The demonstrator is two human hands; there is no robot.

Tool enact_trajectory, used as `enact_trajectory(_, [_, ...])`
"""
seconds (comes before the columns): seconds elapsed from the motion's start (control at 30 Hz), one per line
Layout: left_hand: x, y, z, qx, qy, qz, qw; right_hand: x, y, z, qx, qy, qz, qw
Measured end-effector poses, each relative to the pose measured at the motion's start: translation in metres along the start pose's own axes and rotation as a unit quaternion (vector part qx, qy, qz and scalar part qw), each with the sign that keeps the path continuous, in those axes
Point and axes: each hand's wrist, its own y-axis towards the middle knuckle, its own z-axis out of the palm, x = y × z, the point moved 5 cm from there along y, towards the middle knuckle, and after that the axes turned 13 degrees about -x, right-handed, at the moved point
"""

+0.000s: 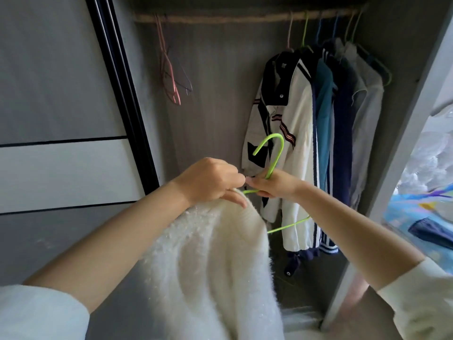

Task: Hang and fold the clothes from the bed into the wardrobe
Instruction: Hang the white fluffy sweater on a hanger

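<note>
My left hand [210,181] grips the sweater [208,253], my right hand [272,186] the hanger [274,158]; the fuzzy knit could slide off one bare arm.

The sweater [210,271] hides the left arm of the green hanger [272,163] and runs off the bottom edge. Right of the sweater, the hanging clothes [318,123] overlap, so their number is unclear. The bedding [426,217] is cut by the right edge.

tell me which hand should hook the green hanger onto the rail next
Right. The right hand already grips the green hanger at its neck, hook up; the left hand holds the white sweater.
</note>
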Motion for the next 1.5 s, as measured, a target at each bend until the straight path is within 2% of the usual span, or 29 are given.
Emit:
enact_trajectory(0.1, [-0.002,-0.007,-0.001,0.068,-0.065,-0.112,0.989,-0.018,-0.021,0.01,-0.108,0.135,0.053,0.984])
enact_trajectory(0.2, [-0.011,-0.011,-0.003,0.19,-0.112,-0.252,0.942,-0.025,-0.04,0.016,-0.18,0.209,0.118,0.954])
enact_trajectory(0.27, [-0.008,-0.013,-0.013,0.252,-0.064,-0.327,0.909,-0.026,-0.048,0.014,-0.205,0.252,0.154,0.933])
enact_trajectory(0.33, [-0.004,-0.022,-0.031,0.295,0.093,-0.301,0.902,-0.026,-0.056,0.007,-0.224,0.294,0.169,0.914])
enact_trajectory(0.4, [-0.006,-0.024,-0.053,0.178,0.248,-0.191,0.933,-0.025,-0.063,-0.002,-0.237,0.318,0.168,0.902])
enact_trajectory(0.47, [-0.014,-0.035,-0.064,0.036,0.305,-0.144,0.941,-0.019,-0.068,-0.008,-0.241,0.331,0.164,0.897])
enact_trajectory(0.5, [-0.017,-0.042,-0.065,-0.012,0.32,-0.137,0.938,-0.014,-0.07,-0.01,-0.24,0.331,0.16,0.898])
enact_trajectory(0.6, [-0.016,-0.06,-0.065,-0.059,0.382,-0.172,0.906,0.002,-0.074,-0.015,-0.23,0.285,0.135,0.921])
enact_trajectory(0.67, [-0.009,-0.066,-0.067,-0.06,0.405,-0.182,0.894,0.016,-0.077,-0.025,-0.235,0.219,0.103,0.941])
enact_trajectory(0.77, [-0.001,-0.066,-0.062,-0.034,0.359,-0.179,0.915,0.036,-0.075,-0.049,-0.243,0.095,0.056,0.964])
enact_trajectory(0.9, [-0.007,-0.057,-0.041,0.023,0.164,-0.185,0.969,0.031,-0.074,-0.058,-0.218,0.0,0.106,0.97])
enact_trajectory(0.97, [-0.009,-0.058,-0.028,0.076,0.052,-0.23,0.969,0.026,-0.079,-0.051,-0.202,-0.031,0.131,0.97])
enact_trajectory(1.03, [-0.011,-0.059,-0.014,0.119,-0.024,-0.271,0.955,0.02,-0.082,-0.044,-0.196,-0.044,0.144,0.969])
enact_trajectory(1.17, [-0.021,-0.041,0.009,0.1,-0.026,-0.205,0.973,0.003,-0.09,-0.04,-0.18,0.007,0.167,0.969])
enact_trajectory(1.27, [-0.026,-0.019,0.03,0.077,-0.054,-0.209,0.973,-0.006,-0.094,-0.045,-0.207,0.055,0.179,0.96])
enact_trajectory(1.4, [-0.04,-0.001,0.052,0.053,-0.06,-0.224,0.971,-0.016,-0.096,-0.056,-0.218,0.032,0.162,0.962])
enact_trajectory(1.5, [-0.041,0.002,0.057,0.043,0.0,-0.241,0.97,-0.022,-0.086,-0.067,-0.23,-0.035,0.126,0.964])
